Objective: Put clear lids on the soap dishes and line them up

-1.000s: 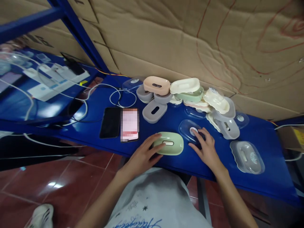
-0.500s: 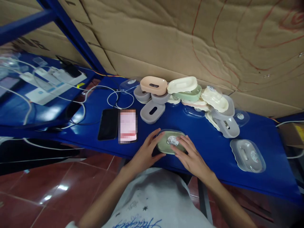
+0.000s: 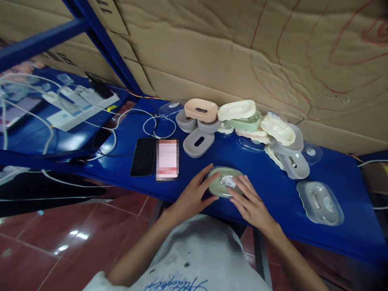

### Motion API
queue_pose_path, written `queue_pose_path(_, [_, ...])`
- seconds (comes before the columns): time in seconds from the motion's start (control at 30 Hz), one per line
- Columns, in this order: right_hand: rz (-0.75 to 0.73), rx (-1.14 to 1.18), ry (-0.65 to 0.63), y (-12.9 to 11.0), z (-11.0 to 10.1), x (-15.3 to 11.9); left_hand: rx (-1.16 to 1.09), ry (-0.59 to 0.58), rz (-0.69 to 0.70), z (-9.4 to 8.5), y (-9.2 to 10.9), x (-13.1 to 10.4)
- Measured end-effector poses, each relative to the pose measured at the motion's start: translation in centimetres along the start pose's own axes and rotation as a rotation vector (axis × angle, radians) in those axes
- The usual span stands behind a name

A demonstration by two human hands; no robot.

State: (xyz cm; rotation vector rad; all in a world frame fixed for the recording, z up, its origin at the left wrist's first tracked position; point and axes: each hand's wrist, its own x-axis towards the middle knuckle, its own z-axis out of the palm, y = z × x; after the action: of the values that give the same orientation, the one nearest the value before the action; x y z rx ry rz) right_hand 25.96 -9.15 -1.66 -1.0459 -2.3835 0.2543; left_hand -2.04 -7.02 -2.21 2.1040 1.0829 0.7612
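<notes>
A light green soap dish [image 3: 220, 191] under a clear lid with a round white sticker lies at the table's front edge, between my two hands. My left hand [image 3: 198, 190] holds its left end, with a finger over the lid and the thumb at the near side. Around the right end is my right hand [image 3: 248, 198], its fingers resting on the lid beside the sticker. Past my hands sit a loose grey dish [image 3: 189, 148] with an oblong slot and a peach dish [image 3: 209, 115] on top of grey ones.
More cream, green and grey dishes [image 3: 281, 131] and clear lids are piled along the cardboard. A lidded grey dish [image 3: 323, 208] sits at the right. Two phones [image 3: 143, 157] lie at the left, near white cables and a power strip [image 3: 81, 107]. A blue post [image 3: 106, 44] rises behind.
The whole view has shifted slightly, so everything appears a little further right. Both hands stay at the green soap dish, with hardly any change in their hold.
</notes>
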Motion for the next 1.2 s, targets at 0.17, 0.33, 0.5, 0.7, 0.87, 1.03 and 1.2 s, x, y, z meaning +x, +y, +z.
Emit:
queue_pose_path(0.17, [0.033,-0.065,-0.05,0.4,-0.5,-0.3,0.018,-0.009,0.002,0.1,0.2,0.2])
queue_pose_path(0.33, [0.021,-0.123,-0.078,1.1,-1.2,-0.1,0.017,-0.017,-0.003,0.1,0.3,0.4])
queue_pose_path(0.5, [0.06,-0.059,-0.104,1.8,-2.2,0.1,0.03,-0.03,0.006,0.3,0.5,0.4])
queue_pose_path(0.7, [0.016,-0.148,-0.081,1.3,-1.5,-0.5,0.023,-0.008,-0.009,0.6,0.5,0.5])
queue_pose_path(0.87, [-0.027,-0.134,-0.045,1.3,-0.9,-0.5,-0.013,-0.016,-0.022,0.5,0.0,0.6])
queue_pose_path(1.03, [-0.007,-0.132,-0.042,1.3,-0.6,-0.6,-0.028,-0.021,-0.036,0.6,-0.2,0.6])
queue_pose_path(1.2, [0.085,-0.094,-0.046,1.6,-0.3,-0.6,-0.016,-0.052,-0.023,0.2,0.1,0.9])
